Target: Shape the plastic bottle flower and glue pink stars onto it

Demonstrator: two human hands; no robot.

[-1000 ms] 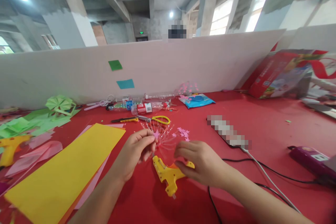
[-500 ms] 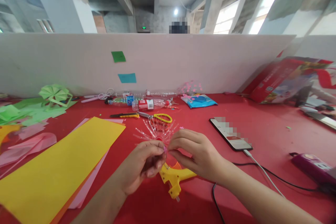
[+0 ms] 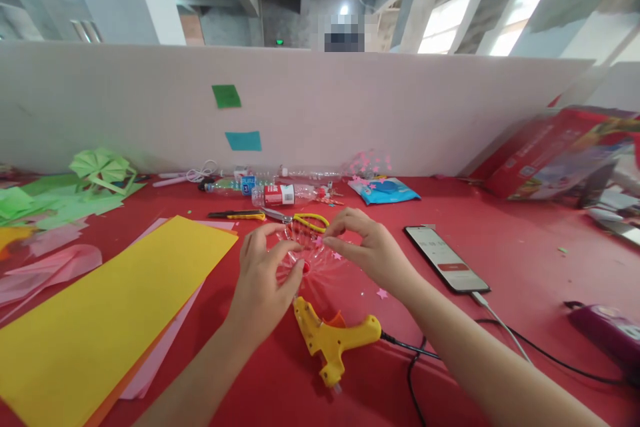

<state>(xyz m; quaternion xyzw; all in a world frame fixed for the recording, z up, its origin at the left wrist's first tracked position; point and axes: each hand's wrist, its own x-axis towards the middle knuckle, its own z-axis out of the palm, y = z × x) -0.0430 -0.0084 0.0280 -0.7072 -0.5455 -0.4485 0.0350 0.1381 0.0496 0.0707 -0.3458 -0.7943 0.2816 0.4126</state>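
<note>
My left hand [image 3: 263, 280] grips a clear plastic bottle piece cut into fanned strips [image 3: 313, 255] with a red cap at its centre. My right hand [image 3: 367, 248] pinches one of its strips at the far side, fingertips pressed together near a small pink star. Below both hands a yellow glue gun [image 3: 333, 337] lies on the red table [image 3: 500, 233], its black cord running right. Loose pink stars [image 3: 383, 293] lie beside my right wrist.
Yellow and pink paper sheets [image 3: 105, 313] cover the left. Green folded paper [image 3: 100, 170], scissors [image 3: 300, 219], a utility knife [image 3: 237, 215], plastic bottles [image 3: 280, 193] and a blue packet [image 3: 385, 190] lie further back. A phone [image 3: 445, 258] charges at right. A white partition [image 3: 350, 113] and red box [image 3: 550, 150] stand behind.
Both hands rose from near the glue gun and moved farther back with the bottle piece. My right hand shifted from the gun to pinching a strip.
</note>
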